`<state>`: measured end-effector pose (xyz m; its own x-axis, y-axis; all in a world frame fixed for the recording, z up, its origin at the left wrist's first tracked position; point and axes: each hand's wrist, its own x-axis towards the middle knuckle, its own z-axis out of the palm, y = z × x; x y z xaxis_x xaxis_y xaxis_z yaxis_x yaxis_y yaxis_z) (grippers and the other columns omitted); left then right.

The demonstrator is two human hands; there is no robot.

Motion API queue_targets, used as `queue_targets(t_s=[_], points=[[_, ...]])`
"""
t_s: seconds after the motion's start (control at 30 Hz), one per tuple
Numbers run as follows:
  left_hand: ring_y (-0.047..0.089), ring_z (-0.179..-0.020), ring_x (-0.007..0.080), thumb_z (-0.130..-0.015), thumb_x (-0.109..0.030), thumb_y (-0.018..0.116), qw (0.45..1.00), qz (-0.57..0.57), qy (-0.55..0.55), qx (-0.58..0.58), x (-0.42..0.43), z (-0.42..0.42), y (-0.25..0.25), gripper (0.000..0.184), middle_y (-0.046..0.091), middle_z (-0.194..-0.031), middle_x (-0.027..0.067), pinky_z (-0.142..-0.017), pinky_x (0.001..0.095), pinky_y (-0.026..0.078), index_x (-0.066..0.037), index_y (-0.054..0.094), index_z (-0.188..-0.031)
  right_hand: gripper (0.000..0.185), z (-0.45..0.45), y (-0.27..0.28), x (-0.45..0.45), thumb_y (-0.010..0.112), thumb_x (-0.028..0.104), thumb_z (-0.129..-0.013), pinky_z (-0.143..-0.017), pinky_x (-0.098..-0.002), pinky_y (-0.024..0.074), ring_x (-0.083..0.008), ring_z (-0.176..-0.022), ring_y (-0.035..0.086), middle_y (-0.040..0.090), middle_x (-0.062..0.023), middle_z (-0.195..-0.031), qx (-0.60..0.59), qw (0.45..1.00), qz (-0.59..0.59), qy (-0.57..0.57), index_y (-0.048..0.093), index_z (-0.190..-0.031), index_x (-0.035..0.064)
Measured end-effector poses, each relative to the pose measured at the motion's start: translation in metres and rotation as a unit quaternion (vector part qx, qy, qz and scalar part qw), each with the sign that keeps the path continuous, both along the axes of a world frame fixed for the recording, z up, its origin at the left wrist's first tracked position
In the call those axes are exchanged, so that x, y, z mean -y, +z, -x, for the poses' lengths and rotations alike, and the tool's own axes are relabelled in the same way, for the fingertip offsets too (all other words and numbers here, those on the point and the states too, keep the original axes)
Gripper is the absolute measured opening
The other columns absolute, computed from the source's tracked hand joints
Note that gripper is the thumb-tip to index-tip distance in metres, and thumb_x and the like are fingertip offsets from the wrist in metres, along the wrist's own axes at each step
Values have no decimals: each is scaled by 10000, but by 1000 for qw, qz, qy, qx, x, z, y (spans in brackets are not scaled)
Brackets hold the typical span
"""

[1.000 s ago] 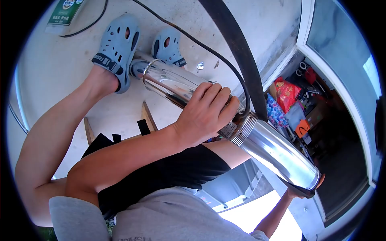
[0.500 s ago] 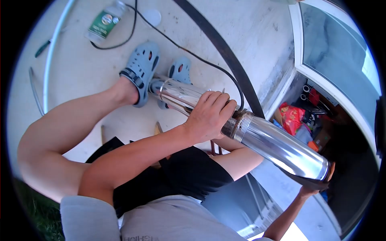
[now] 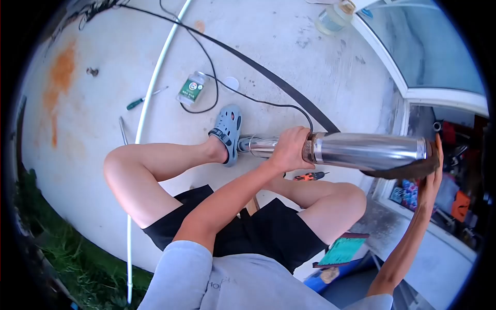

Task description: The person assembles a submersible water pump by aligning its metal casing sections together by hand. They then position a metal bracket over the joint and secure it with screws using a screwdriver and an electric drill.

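Observation:
A long shiny steel submersible pump (image 3: 372, 148) stretches across in front of me, its narrower end beside my left shoe (image 3: 227, 135). My left hand (image 3: 291, 150) is closed around its middle, next to a threaded collar. At the right end, my right hand (image 3: 433, 173) presses a dark brown rag (image 3: 403, 169) against the pump, fingers stretched up along the end face. The rag hangs below the pump's underside. A black cable (image 3: 258, 102) runs to the pump near my left hand.
On the concrete floor lie a green-handled screwdriver (image 3: 135, 104), a clear jar with a green label (image 3: 191, 89), a long white pipe (image 3: 155, 77) and a flat black hose (image 3: 274, 81). An orange-and-black power tool (image 3: 310, 176) sits beyond my right thigh. Right is a cluttered cabinet (image 3: 460, 170).
The pump now lies more level across the view, its right end raised. My right hand has moved up with the rag, and its fingers now show. My left hand keeps its grip.

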<state>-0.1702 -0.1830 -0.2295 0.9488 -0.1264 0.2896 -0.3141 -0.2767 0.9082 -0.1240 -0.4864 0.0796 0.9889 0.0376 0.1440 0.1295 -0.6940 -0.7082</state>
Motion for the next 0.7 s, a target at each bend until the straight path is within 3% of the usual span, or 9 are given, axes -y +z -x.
queue_targets(t_s=[0.03,0.07,0.17,0.27,0.37,0.43,0.5,0.63,0.7], points=[[569,-1127,445,-466,-336,978,1000,-8,-14,6,1,-4,-3,987,587,-1209,244,-981,496,461,14,524,-1269,895,-3,-10,4,652,595,-941,-1197,-391,351,-293,-1477,400,399,-154,-1608,21,1000,-7,4,343,-1606,81],[526,-1248,431,-507,-310,986,982,-19,-143,-121,-8,-14,5,1090,549,-1307,241,-1075,483,429,25,445,-1392,897,-7,-17,10,690,566,-927,-1192,-392,356,-284,-1460,424,401,-138,-1609,19,998,-51,24,364,-1593,62],[464,-1364,377,-569,-286,986,970,21,-234,-63,-21,-24,-31,1241,476,-1439,224,-1157,452,384,29,288,-1545,889,-16,-49,51,775,524,-878,-1158,-354,398,-263,-1409,483,436,-107,-1587,19,988,-156,9,434,-1560,67],[437,-1402,325,-583,-266,998,929,-136,-323,-120,-43,-49,-27,1372,421,-1509,202,-1199,417,343,14,143,-1619,971,-25,-65,69,766,573,-845,-1161,-346,377,-252,-1387,474,466,-118,-1551,3,977,-212,-5,403,-1566,34],[436,-1402,324,-552,-281,1016,862,-69,-432,-258,-46,-66,-50,1439,410,-1527,212,-1191,403,345,11,111,-1632,925,-42,-91,102,765,501,-864,-1160,-337,380,-242,-1390,464,479,-121,-1527,-19,931,-365,16,395,-1568,28],[437,-1406,311,-530,-299,1026,861,-65,-431,-262,-31,-75,-75,1404,428,-1522,190,-1199,399,329,5,189,-1615,843,-58,-124,146,746,439,-881,-1124,-357,427,-243,-1298,549,583,-125,-1415,2,914,-405,-31,432,-1541,19],[453,-1399,283,-521,-314,1030,873,36,-418,-249,-10,-80,-108,1341,462,-1507,170,-1181,403,351,-7,273,-1585,752,-65,-162,233,726,432,-895,-1076,-382,476,-246,-1186,627,680,-117,-1270,-69,818,-570,26,509,-1480,11],[534,-1337,327,-533,-351,991,878,-17,-390,-276,9,-97,-130,1227,549,-1430,182,-1130,401,410,-43,357,-1538,595,-100,-190,232,680,458,-933,-1042,-399,508,-265,-1117,674,719,-113,-1231,-22,802,-590,-95,647,-1319,7],[567,-1295,354,-541,-376,970,870,-38,-373,-321,21,-107,-120,1200,575,-1393,196,-1106,399,434,-53,370,-1529,526,-137,-205,187,694,495,-906,-978,-400,531,-246,-1022,683,750,-92,-1077,-28,820,-528,-218,727,-1165,39]])
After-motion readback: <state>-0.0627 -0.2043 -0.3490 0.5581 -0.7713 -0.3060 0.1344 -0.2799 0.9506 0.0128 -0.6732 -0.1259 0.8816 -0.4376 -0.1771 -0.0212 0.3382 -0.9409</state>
